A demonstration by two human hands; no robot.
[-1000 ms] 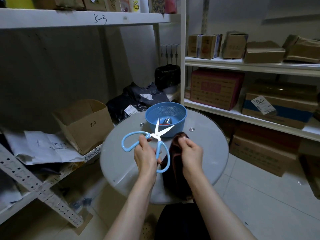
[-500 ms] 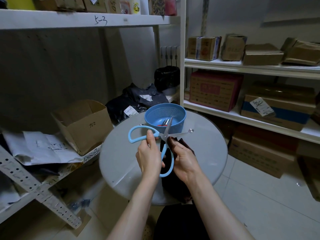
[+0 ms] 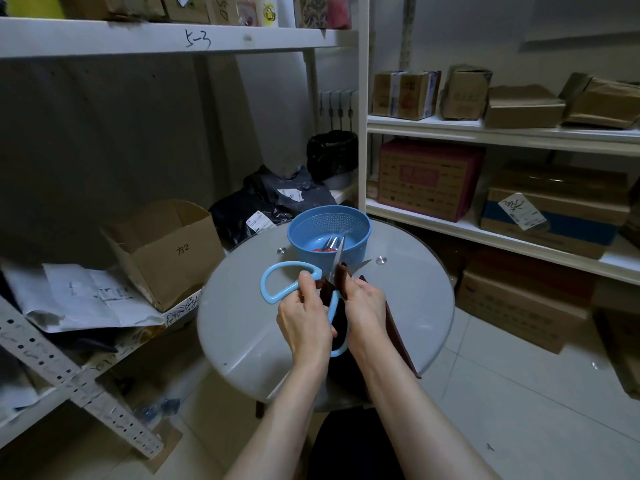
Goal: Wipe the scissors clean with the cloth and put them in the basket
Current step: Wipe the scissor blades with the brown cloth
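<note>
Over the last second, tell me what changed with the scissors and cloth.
The right hand brought the cloth from beside the scissors onto the open blades near the pivot. The left hand kept its hold on the blue handles. The basket and table stayed put.

Head camera looks forward and down, close over a round table (image 3: 242, 323).

Pretty dim in here, with soft flat light from somewhere up and to the right, so the wall behind the left shelf (image 3: 114, 133) goes murky grey while the glass table (image 3: 415, 306) catches a pale sheen. My wide lens bends the shelf edges near the frame borders. Far boxes (image 3: 429, 178) look a bit soft and noisy.
</note>
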